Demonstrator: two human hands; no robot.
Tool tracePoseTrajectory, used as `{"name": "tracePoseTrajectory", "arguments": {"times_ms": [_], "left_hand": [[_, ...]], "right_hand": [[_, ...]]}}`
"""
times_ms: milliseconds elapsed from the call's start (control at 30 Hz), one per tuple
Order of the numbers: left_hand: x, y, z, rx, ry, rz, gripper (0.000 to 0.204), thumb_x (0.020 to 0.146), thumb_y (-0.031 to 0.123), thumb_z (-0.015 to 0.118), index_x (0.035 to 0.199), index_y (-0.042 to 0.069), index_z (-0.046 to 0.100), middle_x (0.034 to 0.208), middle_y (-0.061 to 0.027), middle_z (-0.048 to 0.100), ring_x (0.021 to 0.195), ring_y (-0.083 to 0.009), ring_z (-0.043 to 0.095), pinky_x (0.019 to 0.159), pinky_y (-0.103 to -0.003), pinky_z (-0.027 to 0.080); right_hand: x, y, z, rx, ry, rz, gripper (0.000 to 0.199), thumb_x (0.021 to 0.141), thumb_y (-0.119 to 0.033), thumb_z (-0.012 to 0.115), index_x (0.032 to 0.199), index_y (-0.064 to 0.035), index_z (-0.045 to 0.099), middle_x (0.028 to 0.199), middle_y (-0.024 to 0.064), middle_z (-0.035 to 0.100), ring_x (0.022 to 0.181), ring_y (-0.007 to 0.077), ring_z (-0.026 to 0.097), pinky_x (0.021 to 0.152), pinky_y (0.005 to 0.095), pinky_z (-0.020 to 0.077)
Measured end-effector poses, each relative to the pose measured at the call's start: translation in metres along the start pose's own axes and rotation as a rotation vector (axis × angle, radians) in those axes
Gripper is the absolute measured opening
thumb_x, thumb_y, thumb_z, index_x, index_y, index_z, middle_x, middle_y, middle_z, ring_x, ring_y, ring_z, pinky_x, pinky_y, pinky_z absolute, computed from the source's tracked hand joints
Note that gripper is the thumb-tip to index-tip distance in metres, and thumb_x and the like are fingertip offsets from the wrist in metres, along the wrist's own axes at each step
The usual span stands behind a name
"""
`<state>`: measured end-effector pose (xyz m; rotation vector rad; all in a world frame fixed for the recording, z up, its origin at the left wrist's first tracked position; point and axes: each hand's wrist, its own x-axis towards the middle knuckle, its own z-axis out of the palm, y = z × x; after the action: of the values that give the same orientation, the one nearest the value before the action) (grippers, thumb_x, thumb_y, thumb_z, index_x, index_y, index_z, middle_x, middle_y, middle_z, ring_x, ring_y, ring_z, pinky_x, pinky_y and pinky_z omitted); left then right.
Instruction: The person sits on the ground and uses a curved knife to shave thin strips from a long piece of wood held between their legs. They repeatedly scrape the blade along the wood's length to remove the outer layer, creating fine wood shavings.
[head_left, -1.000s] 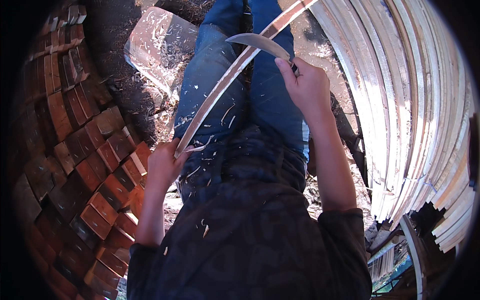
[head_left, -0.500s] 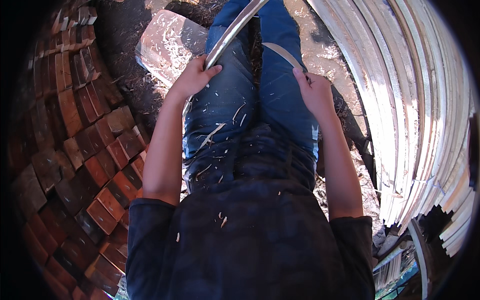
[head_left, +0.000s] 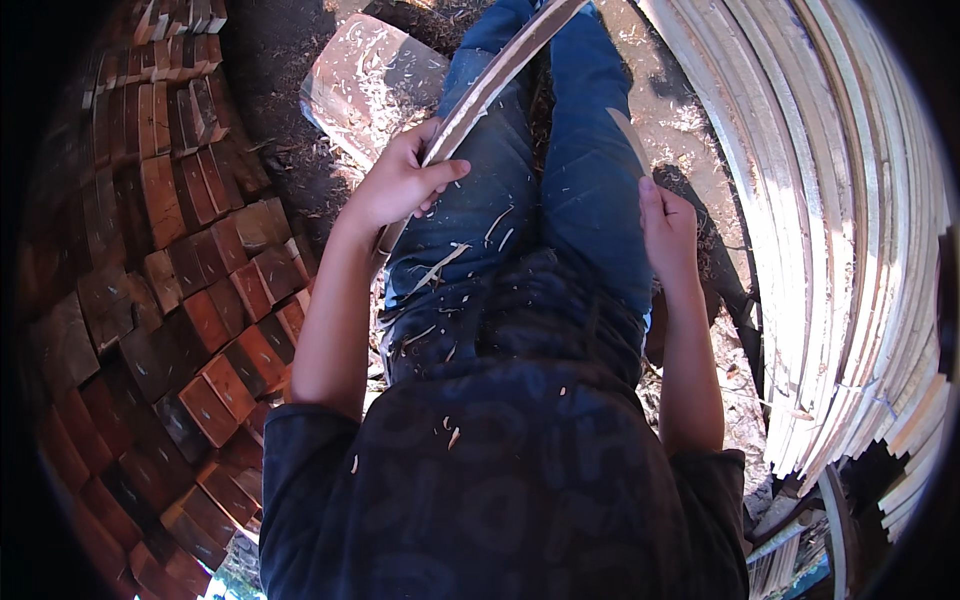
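Observation:
My left hand (head_left: 405, 178) is closed round a long, narrow wooden strip (head_left: 500, 80), which runs up and to the right across my legs and past the top of the picture. Its edge looks pale and freshly cut. In my right hand (head_left: 670, 225), beside my right thigh, is a knife with a curved blade (head_left: 629, 138) pointing up and away from me; its handle is hidden in my fingers. Blade and strip are apart. Curled wood shavings (head_left: 440, 268) lie on my blue trousers (head_left: 590, 200) and dark shirt.
Stacked reddish-brown wooden blocks (head_left: 210, 410) rise on the left. Along the right stands a big stack of long pale wooden strips (head_left: 800, 200). Ahead on the left, a flat slab (head_left: 385, 75) littered with shavings lies on the dirt ground (head_left: 290, 90).
My right hand has moved right and slightly down with the knife, away from the strip. The left hand still grips the strip, which shows more of its broad brown face. The whole view has shifted somewhat.

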<state>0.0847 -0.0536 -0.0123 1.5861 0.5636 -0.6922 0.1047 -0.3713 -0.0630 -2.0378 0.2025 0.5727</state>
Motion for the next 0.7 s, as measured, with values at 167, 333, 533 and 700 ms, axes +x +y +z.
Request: {"name": "tracePoseTrajectory", "arguments": {"times_ms": [167,333,533,700], "left_hand": [[-0.053,0.017,0.023,-0.039,-0.009,-0.012,0.028,0.090,0.025,0.062,0.102,0.000,0.054,0.057,0.0009,0.049,0.044,-0.0088,0.049,0.041,-0.024,0.040],[-0.102,0.028,0.034,-0.169,-0.029,0.115,0.016,0.094,0.014,0.057,0.098,0.001,0.050,0.070,-0.0055,0.057,0.054,-0.0117,0.057,0.049,-0.025,0.048],[-0.162,0.035,0.042,0.130,0.241,0.242,0.019,0.084,0.009,0.069,0.090,0.005,0.052,0.072,0.0003,0.054,0.058,-0.0048,0.047,0.055,-0.021,0.038],[-0.151,0.048,0.065,0.260,0.359,0.380,0.017,0.083,0.007,0.068,0.092,0.001,0.056,0.064,-0.0026,0.054,0.057,-0.0049,0.047,0.052,-0.023,0.037]], "right_hand": [[-0.017,-0.058,0.011,-0.011,0.015,-0.301,0.043,0.091,-0.033,0.060,0.067,0.0024,0.058,0.047,0.0065,0.037,0.045,0.0102,0.034,0.044,0.0304,0.0303],[-0.037,-0.077,0.002,0.116,0.032,-0.353,0.040,0.090,-0.027,0.063,0.063,0.0003,0.053,0.048,0.0038,0.035,0.046,0.0081,0.032,0.044,0.0287,0.0304],[-0.058,-0.076,-0.022,0.204,-0.050,-0.292,0.040,0.090,-0.021,0.063,0.061,-0.0016,0.044,0.052,0.0003,0.033,0.052,0.0054,0.030,0.045,0.0261,0.0293],[-0.055,-0.096,-0.026,0.148,-0.052,-0.424,0.040,0.089,-0.019,0.064,0.060,-0.0023,0.043,0.052,-0.0024,0.035,0.053,0.0041,0.031,0.045,0.0243,0.0289]]}}
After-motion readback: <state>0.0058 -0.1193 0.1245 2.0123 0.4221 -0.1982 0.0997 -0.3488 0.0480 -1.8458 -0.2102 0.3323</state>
